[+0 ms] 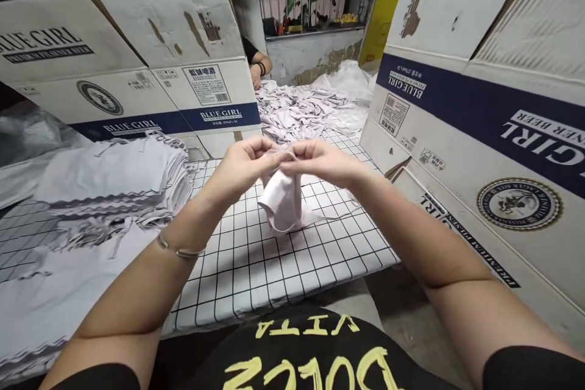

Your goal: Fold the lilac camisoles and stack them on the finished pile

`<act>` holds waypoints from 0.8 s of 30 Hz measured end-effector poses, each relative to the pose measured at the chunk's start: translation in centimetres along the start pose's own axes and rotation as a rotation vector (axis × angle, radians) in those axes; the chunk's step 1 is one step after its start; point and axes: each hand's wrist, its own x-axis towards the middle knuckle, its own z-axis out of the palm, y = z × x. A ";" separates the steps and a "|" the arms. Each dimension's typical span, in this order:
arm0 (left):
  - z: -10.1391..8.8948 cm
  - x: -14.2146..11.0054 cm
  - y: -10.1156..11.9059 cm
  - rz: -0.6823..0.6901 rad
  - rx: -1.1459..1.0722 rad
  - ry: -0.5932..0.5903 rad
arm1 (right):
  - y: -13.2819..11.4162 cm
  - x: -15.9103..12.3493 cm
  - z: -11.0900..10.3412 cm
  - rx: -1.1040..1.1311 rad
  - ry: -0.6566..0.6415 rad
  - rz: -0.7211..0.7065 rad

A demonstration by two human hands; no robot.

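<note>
A small pale pink cloth piece [284, 200] with thin straps hangs over the middle of the table, pinched at its top by both hands. My left hand [249, 166] has thumb and fingers closed on the cloth's upper edge. Opposite it, almost touching, my right hand [316, 162] is closed on the same edge and a thin strap. The cloth's lower part hangs loose near the tabletop, and a strap trails away to the right. The spot between the fingertips is partly hidden by the thumbs.
A white table with black grid lines [237, 256] lies below. Stacks of pale cloth pieces [109, 173] are at left, and a loose heap [301, 106] lies at the back. Cardboard boxes [183, 73] stand left and right [439, 116]. Another person's hand [256, 73] shows behind the left box.
</note>
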 end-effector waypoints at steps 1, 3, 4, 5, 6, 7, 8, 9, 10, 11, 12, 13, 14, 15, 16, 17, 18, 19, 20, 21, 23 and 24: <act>-0.5 0.2 0.4 -0.054 -0.042 -0.099 | -0.8 -0.1 -0.5 0.037 -0.016 0.023; -1.5 0.5 0.4 -0.183 -0.114 -0.303 | -2.1 -0.4 -1.5 0.104 -0.017 0.072; -1.9 0.6 0.2 -0.229 -0.157 -0.373 | -2.6 -0.6 -2.0 0.123 -0.004 0.097; -2.2 0.7 -0.2 -0.249 -0.206 -0.410 | -3.1 -0.8 -2.5 0.124 0.007 0.121; -2.4 0.7 -0.5 -0.245 -0.260 -0.417 | -3.5 -1.0 -2.9 0.109 0.008 0.145; -2.4 0.7 -0.8 -0.223 -0.314 -0.403 | -3.9 -1.1 -3.3 0.079 -0.004 0.172; -2.4 0.7 -1.2 -0.197 -0.357 -0.384 | -4.3 -1.2 -3.5 0.043 -0.026 0.199; -2.3 0.7 -1.5 -0.179 -0.380 -0.372 | -4.7 -1.4 -3.8 0.012 -0.049 0.219; -2.2 0.6 -1.8 -0.174 -0.376 -0.381 | -5.3 -1.5 -4.0 -0.004 -0.061 0.223; -2.2 0.5 -2.2 -0.182 -0.350 -0.414 | -5.8 -1.6 -4.2 -0.003 -0.054 0.206; -2.2 0.4 -2.6 -0.197 -0.309 -0.462 | -6.4 -1.7 -4.5 0.014 -0.023 0.169; -2.4 0.2 -3.1 -0.216 -0.261 -0.518 | -7.1 -1.9 -4.8 0.040 0.028 0.117; -2.6 0.0 -3.6 -0.235 -0.207 -0.574 | -7.8 -2.1 -5.2 0.068 0.089 0.061; -3.1 -0.3 -4.0 -0.249 -0.151 -0.622 | -8.4 -2.3 -5.8 0.092 0.152 0.008; -3.7 -0.4 -4.3 -0.254 -0.097 -0.653 | -9.0 -2.6 -6.4 0.107 0.208 -0.032; -4.4 -0.5 -4.4 -0.245 -0.049 -0.666 | -9.5 -2.9 -7.1 0.108 0.247 -0.055; -5.3 -0.6 -4.3 -0.222 -0.010 -0.660 | -9.9 -3.2 -7.9 0.091 0.266 -0.057; -6.2 -0.5 -3.9 -0.192 0.015 -0.638 | -10.2 -3.6 -8.7 0.055 0.275 -0.035; -7.2 -0.4 -3.3 -0.154 0.020 -0.596 | -10.4 -3.8 -9.4 0.001 0.282 0.013; -8.1 -0.1 -2.3 -0.114 0.006 -0.539 | -10.6 -4.0 -9.9 -0.064 0.297 0.077; -9.4 0.3 0.1 -0.053 -0.037 -0.400 | -10.7 -4.1 -10.7 -0.186 0.358 0.201; -9.9 0.6 1.5 -0.037 -0.051 -0.324 | -10.8 -4.0 -10.9 -0.226 0.387 0.236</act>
